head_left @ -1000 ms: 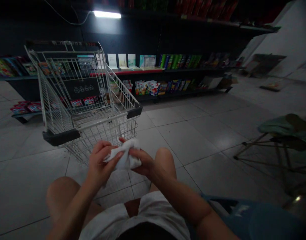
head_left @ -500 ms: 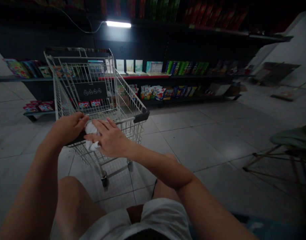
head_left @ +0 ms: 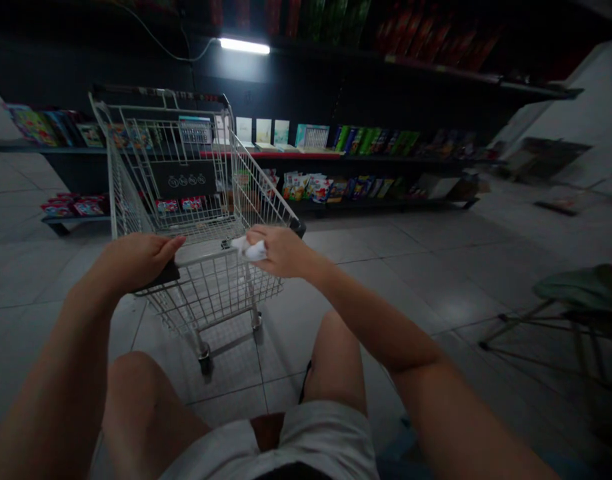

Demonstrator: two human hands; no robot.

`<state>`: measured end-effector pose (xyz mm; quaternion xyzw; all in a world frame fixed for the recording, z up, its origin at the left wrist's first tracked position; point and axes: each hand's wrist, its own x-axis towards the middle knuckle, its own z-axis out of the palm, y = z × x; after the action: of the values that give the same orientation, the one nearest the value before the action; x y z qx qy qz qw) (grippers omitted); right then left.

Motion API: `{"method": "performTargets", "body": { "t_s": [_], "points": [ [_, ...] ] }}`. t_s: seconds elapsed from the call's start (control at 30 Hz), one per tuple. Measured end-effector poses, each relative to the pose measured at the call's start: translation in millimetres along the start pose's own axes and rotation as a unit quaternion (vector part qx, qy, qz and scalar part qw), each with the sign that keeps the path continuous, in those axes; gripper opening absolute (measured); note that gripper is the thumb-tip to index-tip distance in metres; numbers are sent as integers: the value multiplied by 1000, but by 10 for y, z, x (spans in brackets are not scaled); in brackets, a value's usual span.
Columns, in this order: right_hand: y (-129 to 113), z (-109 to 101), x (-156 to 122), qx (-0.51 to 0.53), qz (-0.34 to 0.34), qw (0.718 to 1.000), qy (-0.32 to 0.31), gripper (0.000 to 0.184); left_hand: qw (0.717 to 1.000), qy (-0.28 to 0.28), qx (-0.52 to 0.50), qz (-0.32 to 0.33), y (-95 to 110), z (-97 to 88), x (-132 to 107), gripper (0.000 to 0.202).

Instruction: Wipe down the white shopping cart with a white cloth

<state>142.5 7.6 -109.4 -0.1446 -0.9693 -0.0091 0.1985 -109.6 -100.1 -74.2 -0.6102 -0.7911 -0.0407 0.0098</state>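
Observation:
A wire shopping cart [head_left: 221, 293] stands right in front of my knees, its near top rail facing me. My left hand [head_left: 139, 261] is closed around the black corner piece [head_left: 167, 273] at the left end of that rail. Further right along the same rail, my right hand [head_left: 281, 251] grips a white cloth [head_left: 253, 249] and presses it at the metal bar. The fingertips under the cloth are partly hidden. A dark sign plate [head_left: 185, 180] with round emblems hangs on the cart's far inner panel.
Behind the cart runs a dark shelf with books [head_left: 256, 132] and bagged packets [head_left: 309, 187]. A lit tube lamp [head_left: 245, 46] hangs above. On the right stands a folding stool [head_left: 576, 287]. Tiled floor [head_left: 376, 287] lies around the cart.
My right hand has slid right along the rail with the white cloth, away from my left hand. My left hand stays at the left corner.

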Motion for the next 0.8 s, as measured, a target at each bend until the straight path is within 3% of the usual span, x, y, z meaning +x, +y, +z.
{"method": "performTargets", "body": {
  "t_s": [0.07, 0.13, 0.23, 0.33, 0.4, 0.57, 0.7, 0.8],
  "points": [
    [77, -31, -109, 3, 60, 998, 29, 16, 1000, 8, -1, 7, 39, -9, -9, 51],
    [-9, 33, -104, -4, 90, 994, 61, 19, 1000, 26, 16, 1, 124, -8, -46, 48],
    [-260, 192, 57, -1, 80, 993, 88, 33, 995, 68, 56, -37, 281, 36, -168, 51],
    [-330, 180, 172, 5, 38, 998, 50, 35, 990, 106, 85, -35, 339, 134, -310, 61],
    [-209, 42, 135, -3, 19, 1000, 13, 27, 987, 124, 102, -14, 302, 196, -376, 64],
    [290, -274, -132, -2, 87, 994, 69, 13, 980, 147, 131, 11, 169, 255, -461, 62],
    [543, -257, -125, 125, 52, 989, -53, 23, 973, 168, 157, 33, 61, 284, -533, 62],
    [628, -261, -20, 150, 29, 983, -99, 29, 964, 187, 182, 50, -87, 319, -594, 64]
  ]
}}
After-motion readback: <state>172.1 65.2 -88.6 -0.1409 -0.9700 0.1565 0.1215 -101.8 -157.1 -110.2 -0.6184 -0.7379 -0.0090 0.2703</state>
